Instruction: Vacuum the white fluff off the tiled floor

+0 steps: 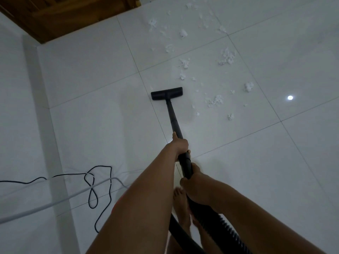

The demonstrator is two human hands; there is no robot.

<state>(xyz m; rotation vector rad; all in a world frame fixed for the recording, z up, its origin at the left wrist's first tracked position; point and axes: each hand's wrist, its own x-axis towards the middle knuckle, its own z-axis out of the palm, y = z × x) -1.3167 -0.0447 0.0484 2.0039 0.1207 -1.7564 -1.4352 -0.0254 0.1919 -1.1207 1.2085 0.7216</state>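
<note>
A black vacuum wand [173, 116] runs from my hands down to its flat floor head [166, 93], which sits on the white tiled floor [275, 162]. My left hand [180, 143] grips the wand higher up the tube. Below it, my right hand [194, 182] grips the thicker handle end where the ribbed hose [225, 228] joins. White fluff [215, 101] lies scattered to the right of the head and beyond it, in several clumps reaching the far tiles [183, 33].
A black cable [91, 187] loops on the floor at the left, crossed by a white cable [55, 202]. A wooden door [64, 17] stands at the far left. My bare feet [180, 200] are under my arms. A ceiling light reflects off the tile [290, 97].
</note>
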